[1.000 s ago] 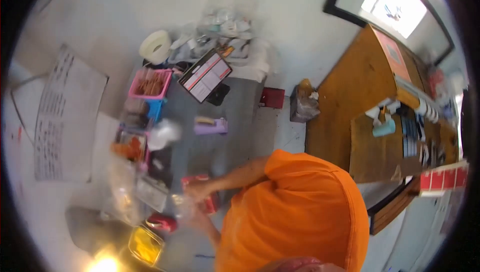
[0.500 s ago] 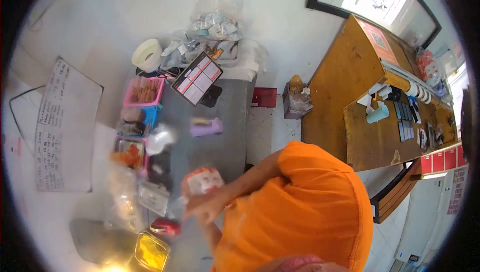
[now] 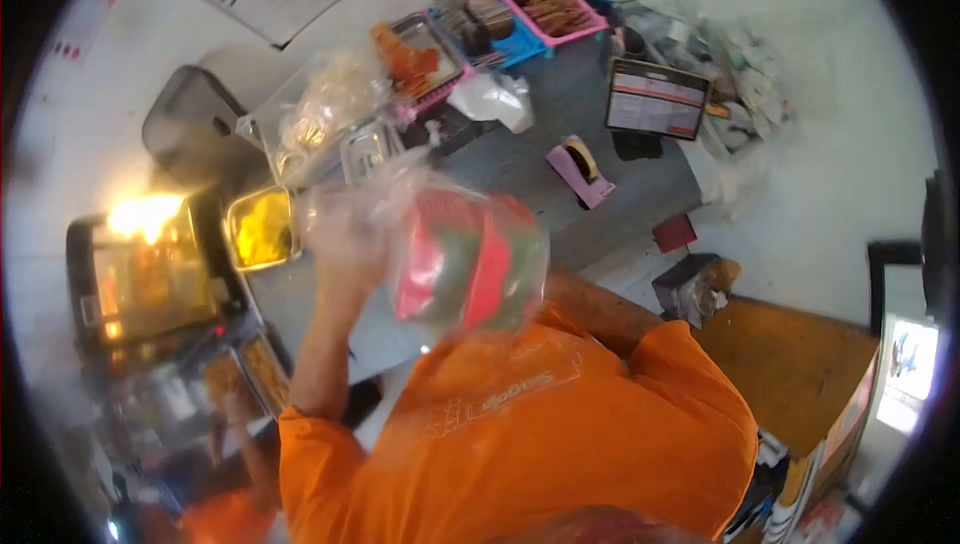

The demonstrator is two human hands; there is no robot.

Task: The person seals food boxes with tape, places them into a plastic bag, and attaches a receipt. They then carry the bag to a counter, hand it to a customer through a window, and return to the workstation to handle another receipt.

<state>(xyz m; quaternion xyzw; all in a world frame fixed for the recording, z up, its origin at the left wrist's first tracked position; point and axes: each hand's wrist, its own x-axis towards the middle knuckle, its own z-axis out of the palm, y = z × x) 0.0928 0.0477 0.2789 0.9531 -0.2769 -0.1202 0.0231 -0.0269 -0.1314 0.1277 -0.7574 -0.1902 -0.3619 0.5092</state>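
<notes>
A clear plastic bag (image 3: 465,259) with red and green contents hangs in front of my orange shirt, blurred by motion. My left hand (image 3: 345,234) is closed around its gathered upper end, at the bag's left side. My right forearm reaches behind the bag from the right, and the bag hides that hand and its fingers. Beyond the bag, on the grey table (image 3: 560,114), stand a purple tape dispenser (image 3: 580,174), a crumpled white plastic bag (image 3: 495,101) and a metal lid (image 3: 368,152).
Along the wall are a pink basket (image 3: 550,4), a blue basket (image 3: 490,24), a tray of orange food (image 3: 412,59) and a tablet screen (image 3: 658,99). At left stand a yellow-filled container (image 3: 262,229) and a lit glass case (image 3: 150,269). Another person's orange sleeve (image 3: 230,519) shows lower left.
My view has turned to the left, bringing the lit case and another person into sight. A clear bag with red and green contents is now raised before my chest in my left hand.
</notes>
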